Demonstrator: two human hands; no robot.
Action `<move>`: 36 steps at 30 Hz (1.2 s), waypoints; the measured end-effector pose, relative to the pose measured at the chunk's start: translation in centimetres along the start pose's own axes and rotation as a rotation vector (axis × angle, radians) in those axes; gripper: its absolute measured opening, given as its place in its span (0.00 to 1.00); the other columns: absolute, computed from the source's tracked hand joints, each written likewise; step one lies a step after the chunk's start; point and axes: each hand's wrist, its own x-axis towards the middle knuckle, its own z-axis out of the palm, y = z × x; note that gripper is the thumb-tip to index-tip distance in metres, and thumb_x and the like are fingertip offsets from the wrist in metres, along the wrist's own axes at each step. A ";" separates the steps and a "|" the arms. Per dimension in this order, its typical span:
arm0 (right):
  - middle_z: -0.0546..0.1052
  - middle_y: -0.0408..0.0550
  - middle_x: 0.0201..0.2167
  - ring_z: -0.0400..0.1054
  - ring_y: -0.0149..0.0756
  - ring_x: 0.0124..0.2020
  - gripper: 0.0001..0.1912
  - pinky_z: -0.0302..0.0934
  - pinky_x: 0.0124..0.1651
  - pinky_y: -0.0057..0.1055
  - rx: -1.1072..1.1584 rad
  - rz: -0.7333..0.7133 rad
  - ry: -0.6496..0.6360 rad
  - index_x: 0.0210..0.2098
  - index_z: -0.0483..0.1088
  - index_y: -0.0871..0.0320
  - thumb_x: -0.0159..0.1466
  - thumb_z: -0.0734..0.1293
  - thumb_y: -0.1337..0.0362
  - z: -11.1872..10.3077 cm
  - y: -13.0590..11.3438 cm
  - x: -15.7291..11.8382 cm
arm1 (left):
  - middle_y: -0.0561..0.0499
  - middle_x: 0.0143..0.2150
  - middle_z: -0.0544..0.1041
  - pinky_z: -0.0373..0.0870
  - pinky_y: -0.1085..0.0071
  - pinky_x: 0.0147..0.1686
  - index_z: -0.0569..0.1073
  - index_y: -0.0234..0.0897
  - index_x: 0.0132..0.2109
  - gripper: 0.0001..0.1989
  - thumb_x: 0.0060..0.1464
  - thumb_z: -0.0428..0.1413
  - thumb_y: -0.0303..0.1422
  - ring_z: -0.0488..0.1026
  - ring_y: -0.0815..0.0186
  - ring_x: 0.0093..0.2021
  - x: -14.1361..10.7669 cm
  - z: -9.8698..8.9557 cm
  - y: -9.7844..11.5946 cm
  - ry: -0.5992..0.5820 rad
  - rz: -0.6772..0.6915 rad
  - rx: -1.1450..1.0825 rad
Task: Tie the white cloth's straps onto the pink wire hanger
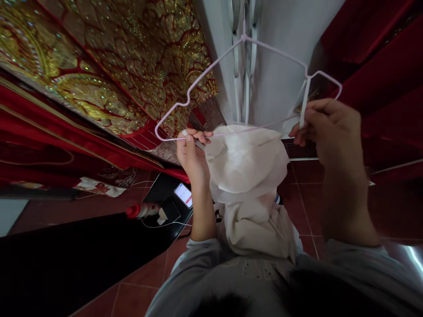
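Note:
A pale pink clothes hanger (244, 38) is held up in front of me, its hook end pointing away. My left hand (195, 152) is closed around the hanger's lower bar near its left corner. At the right notch, a white strap (304, 103) loops over the hanger. My right hand (335, 127) pinches this strap between thumb and fingers. Below the bar hangs a cream-white garment (246, 165), bunched in soft folds down toward my lap. How the strap joins the garment is hard to make out.
Red garments with gold sequins (142, 57) hang on the left, and dark red cloth (390, 57) on the right. Ahead stands a white door (284, 31) with long metal handles (235, 66). A black bench (82, 259) at left bears a lit phone (183, 195) and a red-capped bottle (145, 210).

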 end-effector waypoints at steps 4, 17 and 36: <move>0.81 0.44 0.22 0.61 0.23 0.14 0.10 0.53 0.16 0.24 -0.079 -0.093 -0.271 0.38 0.83 0.57 0.63 0.68 0.70 0.4 -1.0 -0.2 | 0.56 0.27 0.68 0.75 0.67 0.42 0.70 0.41 0.40 0.13 0.67 0.61 0.44 0.74 0.65 0.32 0.1 0.2 0.2 0.034 0.107 0.038; 0.55 0.67 0.78 0.48 0.51 0.81 0.42 0.53 0.79 0.52 -0.267 -0.690 0.200 0.73 0.57 0.62 0.65 0.76 0.60 -0.4 5.8 6.9 | 0.54 0.29 0.71 0.76 0.66 0.44 0.71 0.41 0.41 0.13 0.67 0.62 0.44 0.80 0.62 0.38 0.0 -0.8 -0.7 -0.079 -0.002 0.013; 0.72 0.49 0.63 0.62 0.50 0.74 0.26 0.58 0.73 0.52 0.027 -0.893 0.671 0.63 0.72 0.43 0.68 0.72 0.48 -2.8 9.7 6.0 | 0.56 0.27 0.68 0.73 0.68 0.39 0.70 0.41 0.41 0.13 0.64 0.63 0.43 0.78 0.64 0.36 0.3 -0.7 -0.3 -0.034 -0.048 0.023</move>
